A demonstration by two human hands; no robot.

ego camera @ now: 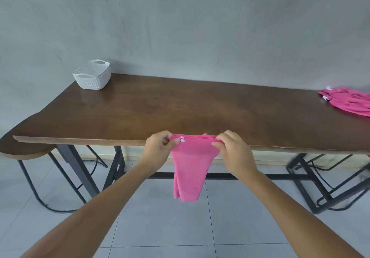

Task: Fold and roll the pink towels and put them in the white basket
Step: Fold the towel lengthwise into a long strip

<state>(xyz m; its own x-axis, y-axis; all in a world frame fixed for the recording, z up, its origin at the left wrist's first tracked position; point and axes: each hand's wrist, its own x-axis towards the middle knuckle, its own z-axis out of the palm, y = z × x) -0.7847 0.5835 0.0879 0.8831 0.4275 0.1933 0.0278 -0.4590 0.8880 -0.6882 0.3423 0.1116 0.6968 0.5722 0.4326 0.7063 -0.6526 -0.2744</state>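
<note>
We count one white basket (pixel 92 75), one pink towel (pixel 191 166) in the hands, and one heap of pink towels (pixel 349 101) whose number we cannot tell, all at one long wooden table (pixel 180 109). Taking the table as a clock face seen from our side, the basket stands at about ten o'clock near the far left corner, the heap lies at about two o'clock by the right end, and the held towel hangs at six o'clock, just over the near edge. Both bare forearms reach straight forward, converging toward that edge. Our left hand (pixel 158 147) pinches the towel's upper left corner between thumb and curled fingers, beside two small pale tags; our right hand (pixel 233 149) pinches the upper right corner the same way. The hands are apart, the top edge stretched between them, and the cloth drops down toward the tiled floor (pixel 160 217), folded along its length
</note>
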